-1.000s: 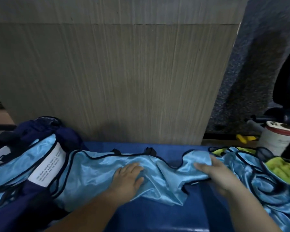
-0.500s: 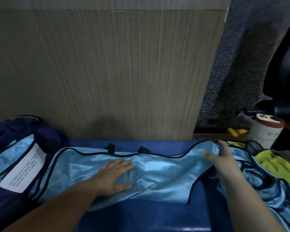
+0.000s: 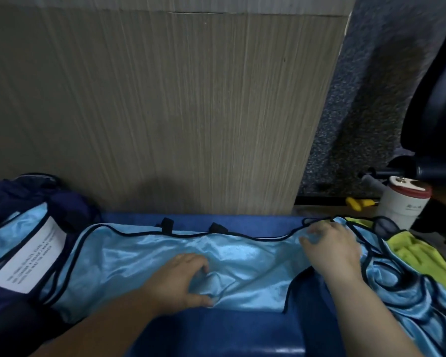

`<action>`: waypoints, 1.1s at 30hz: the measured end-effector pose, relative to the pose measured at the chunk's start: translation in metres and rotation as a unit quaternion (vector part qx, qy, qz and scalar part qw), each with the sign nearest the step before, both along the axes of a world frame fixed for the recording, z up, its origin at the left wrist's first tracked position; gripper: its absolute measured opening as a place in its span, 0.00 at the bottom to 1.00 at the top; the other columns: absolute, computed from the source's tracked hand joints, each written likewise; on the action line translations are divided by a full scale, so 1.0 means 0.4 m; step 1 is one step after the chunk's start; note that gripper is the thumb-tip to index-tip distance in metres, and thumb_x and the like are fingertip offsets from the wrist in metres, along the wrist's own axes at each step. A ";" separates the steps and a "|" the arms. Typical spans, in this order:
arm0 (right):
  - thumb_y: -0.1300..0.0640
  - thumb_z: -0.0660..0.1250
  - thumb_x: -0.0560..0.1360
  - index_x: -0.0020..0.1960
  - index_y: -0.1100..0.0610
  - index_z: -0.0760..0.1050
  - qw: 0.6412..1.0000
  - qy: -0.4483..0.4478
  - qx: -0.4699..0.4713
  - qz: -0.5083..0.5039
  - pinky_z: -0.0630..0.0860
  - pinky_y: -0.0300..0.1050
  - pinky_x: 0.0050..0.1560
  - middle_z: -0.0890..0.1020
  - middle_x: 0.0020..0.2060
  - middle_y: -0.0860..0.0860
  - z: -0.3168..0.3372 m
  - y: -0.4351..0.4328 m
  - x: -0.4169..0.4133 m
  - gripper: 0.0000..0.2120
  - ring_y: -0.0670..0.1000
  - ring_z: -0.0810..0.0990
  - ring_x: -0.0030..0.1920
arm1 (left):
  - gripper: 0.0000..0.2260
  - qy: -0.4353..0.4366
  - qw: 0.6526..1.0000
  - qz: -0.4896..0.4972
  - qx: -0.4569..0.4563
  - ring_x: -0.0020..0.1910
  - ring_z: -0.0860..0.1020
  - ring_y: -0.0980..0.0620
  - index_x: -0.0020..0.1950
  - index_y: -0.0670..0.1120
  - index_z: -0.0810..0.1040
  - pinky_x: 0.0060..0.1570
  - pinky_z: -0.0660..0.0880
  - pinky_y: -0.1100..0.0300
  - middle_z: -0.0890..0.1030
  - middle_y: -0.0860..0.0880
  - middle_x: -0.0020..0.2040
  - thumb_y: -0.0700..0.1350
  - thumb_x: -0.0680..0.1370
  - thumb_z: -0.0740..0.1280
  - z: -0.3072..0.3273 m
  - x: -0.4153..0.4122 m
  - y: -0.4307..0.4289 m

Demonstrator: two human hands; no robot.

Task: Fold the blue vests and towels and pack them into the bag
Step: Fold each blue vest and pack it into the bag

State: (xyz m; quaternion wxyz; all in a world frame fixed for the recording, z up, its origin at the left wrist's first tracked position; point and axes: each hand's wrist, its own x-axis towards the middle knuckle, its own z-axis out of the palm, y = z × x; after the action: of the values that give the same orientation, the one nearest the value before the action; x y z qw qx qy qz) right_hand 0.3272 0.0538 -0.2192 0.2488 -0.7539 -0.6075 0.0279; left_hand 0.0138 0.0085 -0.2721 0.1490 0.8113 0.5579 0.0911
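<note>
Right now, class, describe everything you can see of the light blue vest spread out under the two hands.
The vest is shiny, satin-like light blue cloth edged with dark piping. It lies spread lengthwise and wrinkled on a dark blue surface in front of a wooden panel. Two black tabs show at its far edge. The left hand pinches a fold near its middle. The right hand grips its far right edge, where it meets a heap of similar blue cloth.

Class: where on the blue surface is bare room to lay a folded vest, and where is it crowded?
Free: the blue surface nearer than the spread vest, between left forearm and right forearm; a narrow strip between vest and wooden panel. Crowded: the bag at left, the vest heap and yellow-green towel at right.
</note>
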 end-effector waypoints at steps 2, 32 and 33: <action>0.45 0.69 0.74 0.38 0.54 0.79 0.987 0.058 -0.133 0.067 0.75 0.46 0.45 0.82 0.40 0.52 0.016 -0.019 -0.025 0.13 0.54 0.80 0.44 | 0.23 -0.032 0.999 0.023 -0.024 0.53 0.68 0.64 0.54 0.59 0.68 0.56 0.68 0.66 0.68 0.65 0.51 0.68 0.67 0.69 -0.009 -0.028 -0.010; 0.53 0.76 0.70 0.64 0.55 0.58 0.897 0.246 -0.357 0.083 0.76 0.43 0.35 0.76 0.47 0.53 -0.021 -0.154 -0.047 0.33 0.50 0.77 0.38 | 0.40 0.134 0.978 0.108 -0.115 0.77 0.37 0.56 0.79 0.61 0.43 0.74 0.36 0.44 0.40 0.58 0.79 0.76 0.71 0.46 -0.018 -0.140 -0.074; 0.51 0.77 0.69 0.64 0.56 0.58 0.916 0.259 -0.302 0.053 0.79 0.47 0.40 0.75 0.49 0.53 -0.032 -0.140 -0.037 0.35 0.52 0.77 0.44 | 0.36 0.135 0.978 0.116 -0.104 0.78 0.40 0.55 0.79 0.60 0.47 0.74 0.37 0.44 0.43 0.58 0.79 0.72 0.75 0.53 -0.006 -0.126 -0.074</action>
State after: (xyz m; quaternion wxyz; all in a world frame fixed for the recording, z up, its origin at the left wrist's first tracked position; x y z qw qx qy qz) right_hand 0.3126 -0.0024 -0.2321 0.1562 -0.7261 -0.5232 0.4178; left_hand -0.0367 -0.0212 -0.2745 0.1439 0.7258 0.6699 -0.0613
